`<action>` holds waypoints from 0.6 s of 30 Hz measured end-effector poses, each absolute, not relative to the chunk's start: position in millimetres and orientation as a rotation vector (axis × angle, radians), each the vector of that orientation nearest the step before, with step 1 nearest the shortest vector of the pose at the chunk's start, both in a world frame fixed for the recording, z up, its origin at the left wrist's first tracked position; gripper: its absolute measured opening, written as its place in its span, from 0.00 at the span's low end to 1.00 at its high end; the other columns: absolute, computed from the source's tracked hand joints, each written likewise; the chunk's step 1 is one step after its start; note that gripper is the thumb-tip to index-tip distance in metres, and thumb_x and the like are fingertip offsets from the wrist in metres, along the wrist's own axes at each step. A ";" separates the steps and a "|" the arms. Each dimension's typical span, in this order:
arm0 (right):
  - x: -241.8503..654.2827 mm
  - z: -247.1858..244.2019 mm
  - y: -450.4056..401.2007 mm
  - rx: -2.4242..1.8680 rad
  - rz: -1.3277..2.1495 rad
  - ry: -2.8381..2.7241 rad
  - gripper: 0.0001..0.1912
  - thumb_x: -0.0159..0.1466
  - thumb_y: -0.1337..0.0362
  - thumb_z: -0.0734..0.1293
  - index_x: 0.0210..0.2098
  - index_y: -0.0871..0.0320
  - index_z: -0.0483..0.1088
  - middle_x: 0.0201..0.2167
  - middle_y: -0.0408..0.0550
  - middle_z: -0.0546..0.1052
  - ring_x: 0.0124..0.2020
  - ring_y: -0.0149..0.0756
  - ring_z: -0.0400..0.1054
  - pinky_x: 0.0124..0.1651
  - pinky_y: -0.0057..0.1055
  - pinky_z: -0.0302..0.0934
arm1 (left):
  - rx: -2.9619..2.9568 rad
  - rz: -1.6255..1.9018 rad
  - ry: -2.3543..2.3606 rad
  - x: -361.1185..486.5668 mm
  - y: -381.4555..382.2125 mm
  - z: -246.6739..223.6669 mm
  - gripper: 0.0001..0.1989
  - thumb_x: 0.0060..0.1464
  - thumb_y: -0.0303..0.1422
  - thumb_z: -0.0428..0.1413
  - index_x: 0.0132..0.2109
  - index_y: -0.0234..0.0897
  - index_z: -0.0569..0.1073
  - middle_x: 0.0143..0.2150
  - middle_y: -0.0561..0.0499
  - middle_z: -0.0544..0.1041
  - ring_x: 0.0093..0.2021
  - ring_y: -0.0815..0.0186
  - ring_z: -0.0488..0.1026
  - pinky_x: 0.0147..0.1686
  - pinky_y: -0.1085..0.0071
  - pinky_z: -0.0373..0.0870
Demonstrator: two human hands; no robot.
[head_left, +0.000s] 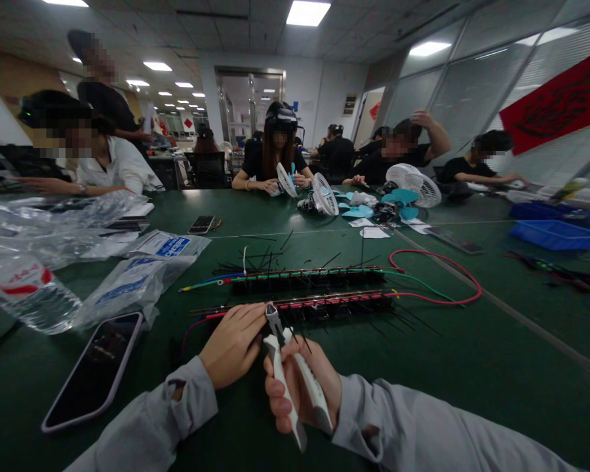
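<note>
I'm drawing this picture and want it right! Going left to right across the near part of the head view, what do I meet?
Clear bottle → near phone → left hand → right hand holding pliers → red cable loop → blue tray.

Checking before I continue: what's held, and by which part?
Right grip holds white-handled pliers by both handles; left grip lies at the red-wired strip, its hold unclear.
</note>
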State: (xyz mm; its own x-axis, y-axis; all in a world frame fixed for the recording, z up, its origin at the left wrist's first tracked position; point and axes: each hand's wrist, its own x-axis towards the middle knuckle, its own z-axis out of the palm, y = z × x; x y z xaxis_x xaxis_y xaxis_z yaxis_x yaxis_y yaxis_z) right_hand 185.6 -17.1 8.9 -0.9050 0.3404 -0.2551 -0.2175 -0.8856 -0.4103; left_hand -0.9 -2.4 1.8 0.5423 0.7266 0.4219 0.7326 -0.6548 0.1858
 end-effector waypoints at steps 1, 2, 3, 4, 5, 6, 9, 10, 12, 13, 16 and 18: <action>185.6 8.6 -17.0 -0.459 2.760 -0.545 0.15 0.55 0.55 0.56 0.31 0.61 0.63 0.21 0.44 0.67 0.20 0.32 0.61 0.26 0.34 0.57 | -2.749 -0.739 -1.304 -1.0 -2.1 1.8 0.25 0.52 0.22 0.47 0.58 0.33 0.63 0.60 0.44 0.65 0.60 0.57 0.60 0.58 0.57 0.56; 185.6 8.2 -16.9 -0.448 2.761 -0.541 0.16 0.55 0.54 0.55 0.32 0.61 0.63 0.21 0.44 0.67 0.20 0.32 0.61 0.26 0.34 0.57 | -2.751 -0.735 -1.305 -1.0 -1.8 1.7 0.25 0.52 0.22 0.47 0.58 0.33 0.62 0.60 0.44 0.65 0.60 0.58 0.60 0.58 0.57 0.56; 185.6 7.8 -16.8 -0.437 2.763 -0.538 0.16 0.55 0.54 0.55 0.32 0.61 0.63 0.21 0.44 0.67 0.20 0.32 0.62 0.27 0.34 0.57 | -2.753 -0.733 -1.305 -1.0 -1.6 1.6 0.25 0.52 0.22 0.47 0.58 0.33 0.62 0.60 0.44 0.65 0.60 0.58 0.59 0.58 0.57 0.56; 185.7 7.4 -16.8 -0.424 2.764 -0.535 0.16 0.55 0.54 0.55 0.32 0.61 0.63 0.21 0.44 0.67 0.20 0.32 0.62 0.27 0.34 0.57 | -2.754 -0.731 -1.304 -1.0 -1.5 1.4 0.25 0.52 0.22 0.47 0.58 0.33 0.62 0.60 0.44 0.65 0.60 0.57 0.59 0.58 0.57 0.56; 185.7 7.1 -16.7 -0.411 2.763 -0.531 0.16 0.56 0.55 0.55 0.33 0.61 0.63 0.21 0.44 0.67 0.20 0.32 0.61 0.27 0.33 0.57 | -2.755 -0.730 -1.302 -1.0 -1.4 1.1 0.25 0.52 0.22 0.47 0.58 0.33 0.62 0.60 0.44 0.65 0.60 0.57 0.60 0.58 0.56 0.56; 185.8 6.8 -16.7 -0.400 2.764 -0.529 0.16 0.56 0.55 0.55 0.33 0.61 0.62 0.21 0.44 0.67 0.20 0.32 0.61 0.27 0.33 0.57 | -2.755 -0.729 -1.300 -1.0 -1.5 0.8 0.25 0.52 0.22 0.47 0.58 0.33 0.62 0.60 0.44 0.65 0.60 0.57 0.60 0.58 0.56 0.56; 185.6 5.7 -16.6 -0.379 2.764 -0.536 0.15 0.55 0.55 0.55 0.32 0.60 0.62 0.21 0.45 0.67 0.21 0.32 0.61 0.27 0.33 0.56 | -2.751 -0.730 -1.299 -0.8 -1.4 -0.2 0.24 0.52 0.22 0.47 0.58 0.33 0.63 0.60 0.44 0.66 0.60 0.57 0.60 0.58 0.56 0.56; 185.4 5.1 -16.5 -0.376 2.759 -0.540 0.15 0.55 0.56 0.55 0.32 0.61 0.63 0.22 0.45 0.68 0.21 0.32 0.61 0.28 0.33 0.56 | -2.749 -0.731 -1.299 -0.7 -1.2 -0.7 0.24 0.52 0.22 0.47 0.58 0.33 0.63 0.60 0.44 0.66 0.60 0.57 0.60 0.58 0.56 0.56; 184.9 3.6 -16.2 -0.389 2.754 -0.553 0.15 0.55 0.56 0.55 0.32 0.61 0.63 0.23 0.47 0.69 0.22 0.33 0.63 0.29 0.34 0.56 | -2.749 -0.731 -1.296 -0.6 -0.5 -1.7 0.24 0.52 0.22 0.47 0.58 0.33 0.63 0.60 0.44 0.66 0.60 0.57 0.60 0.58 0.56 0.56; 184.5 2.9 -16.0 -0.404 2.755 -0.558 0.15 0.54 0.57 0.55 0.33 0.61 0.63 0.24 0.48 0.69 0.23 0.34 0.63 0.30 0.35 0.56 | -2.747 -0.730 -1.295 -0.7 -0.1 -2.2 0.25 0.52 0.22 0.47 0.58 0.33 0.62 0.60 0.44 0.65 0.60 0.57 0.60 0.58 0.56 0.56; 183.7 2.0 -15.8 -0.457 2.747 -0.533 0.18 0.50 0.59 0.56 0.36 0.63 0.65 0.27 0.52 0.72 0.27 0.37 0.66 0.35 0.38 0.56 | -2.752 -0.728 -1.291 -1.3 1.0 -3.2 0.25 0.53 0.23 0.48 0.59 0.33 0.62 0.60 0.43 0.65 0.60 0.57 0.60 0.58 0.56 0.56; 183.3 3.5 -15.9 -0.453 2.720 -0.489 0.21 0.48 0.61 0.57 0.38 0.65 0.65 0.29 0.54 0.72 0.30 0.38 0.66 0.39 0.38 0.55 | -2.763 -0.734 -1.282 -2.2 1.3 -2.9 0.26 0.53 0.23 0.48 0.60 0.33 0.61 0.60 0.43 0.65 0.60 0.57 0.60 0.58 0.56 0.56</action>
State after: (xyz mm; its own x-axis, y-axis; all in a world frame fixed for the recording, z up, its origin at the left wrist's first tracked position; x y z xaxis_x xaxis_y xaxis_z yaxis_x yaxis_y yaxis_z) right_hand 183.3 -15.9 3.5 -0.8916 0.3796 -0.2469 -0.2699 -0.8833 -0.3834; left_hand -2.2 1.3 -2.9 0.5554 0.7195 0.4170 0.7235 -0.6653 0.1841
